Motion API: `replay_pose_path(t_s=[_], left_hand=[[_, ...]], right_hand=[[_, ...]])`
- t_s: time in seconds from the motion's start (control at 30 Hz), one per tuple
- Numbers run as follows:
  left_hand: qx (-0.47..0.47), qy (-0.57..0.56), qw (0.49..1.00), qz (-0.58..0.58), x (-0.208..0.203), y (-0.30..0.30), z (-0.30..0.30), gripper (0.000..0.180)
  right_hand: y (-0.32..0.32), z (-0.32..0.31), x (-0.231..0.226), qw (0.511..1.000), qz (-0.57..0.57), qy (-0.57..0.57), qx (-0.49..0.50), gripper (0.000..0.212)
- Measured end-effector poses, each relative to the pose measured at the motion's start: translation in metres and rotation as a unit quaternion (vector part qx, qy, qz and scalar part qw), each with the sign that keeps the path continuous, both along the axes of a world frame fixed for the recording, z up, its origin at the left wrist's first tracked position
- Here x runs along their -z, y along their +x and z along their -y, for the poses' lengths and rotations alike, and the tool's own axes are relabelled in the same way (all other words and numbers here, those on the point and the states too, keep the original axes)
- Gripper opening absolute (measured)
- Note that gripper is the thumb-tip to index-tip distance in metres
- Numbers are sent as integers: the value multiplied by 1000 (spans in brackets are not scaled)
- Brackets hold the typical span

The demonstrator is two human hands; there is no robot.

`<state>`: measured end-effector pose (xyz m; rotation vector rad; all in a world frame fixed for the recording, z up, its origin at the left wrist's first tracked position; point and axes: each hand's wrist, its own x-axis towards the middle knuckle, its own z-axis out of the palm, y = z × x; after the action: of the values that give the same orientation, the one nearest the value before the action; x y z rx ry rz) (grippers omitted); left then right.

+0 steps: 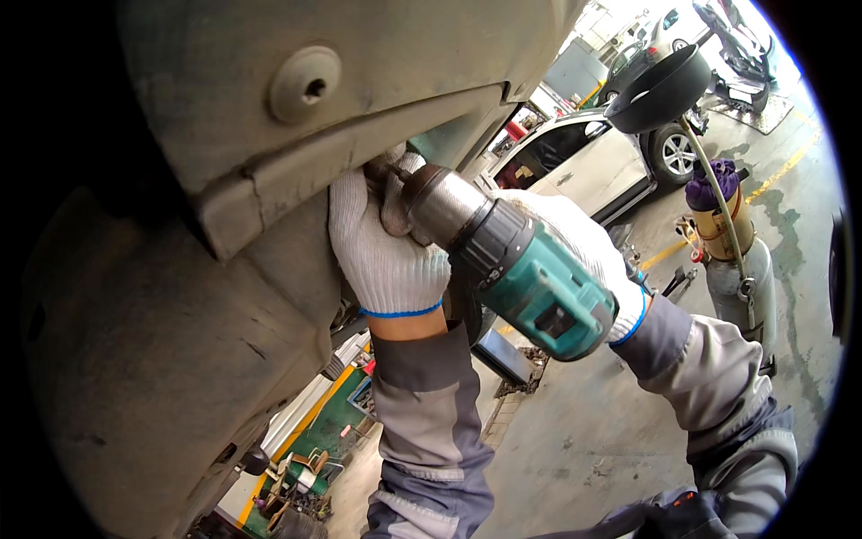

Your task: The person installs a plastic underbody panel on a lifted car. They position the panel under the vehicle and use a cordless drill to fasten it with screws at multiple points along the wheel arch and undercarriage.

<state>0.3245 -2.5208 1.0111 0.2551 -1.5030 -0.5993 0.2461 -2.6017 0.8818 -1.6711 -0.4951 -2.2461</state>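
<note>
My right hand [575, 235], in a white knit glove, is wrapped round a teal and black cordless drill [546, 289]. The drill body hides most of that grip. Its silver chuck [452, 205] points up and left, with the tip against the edge of a dusty grey vehicle panel [314, 166] overhead. Beside the chuck, my gloved left hand [388, 260] reaches up to that edge. Its fingers are curled closely about the drill's tip; whatever they pinch there is hidden.
The vehicle's underside cover [180, 359] fills the left. A black funnel-shaped bowl [660, 90] on a pole and a grey gas cylinder [743, 287] stand at the right. Behind them is a parked white car [575, 162]. Tools and scrap parts [301, 485] lie low at the left.
</note>
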Motion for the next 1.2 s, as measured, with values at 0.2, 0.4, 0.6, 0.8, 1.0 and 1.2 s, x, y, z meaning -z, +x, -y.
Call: replay_pose_path(t_s=[0.2,0.4,0.6,0.8,1.0,1.2], left_hand=[[-14,-3,997,74,7,15,-1,25],[-73,-13,995,70,6,14,-3,24],[-96,-24,993,64,10,11,-3,25],[-86,-75,980,161,5,22,5,32],[-60,29,995,75,9,29,5,33],[-64,113,986,106,11,50,-7,40]], right_hand=[[0,-6,0,995,-79,52,-3,34],[0,-14,-3,992,-93,71,39,39],[7,-9,-4,997,-35,51,55,50],[9,-3,-8,995,-59,42,-67,50],[0,-8,-3,995,-15,24,93,58],[-2,-9,16,986,3,-27,165,51]])
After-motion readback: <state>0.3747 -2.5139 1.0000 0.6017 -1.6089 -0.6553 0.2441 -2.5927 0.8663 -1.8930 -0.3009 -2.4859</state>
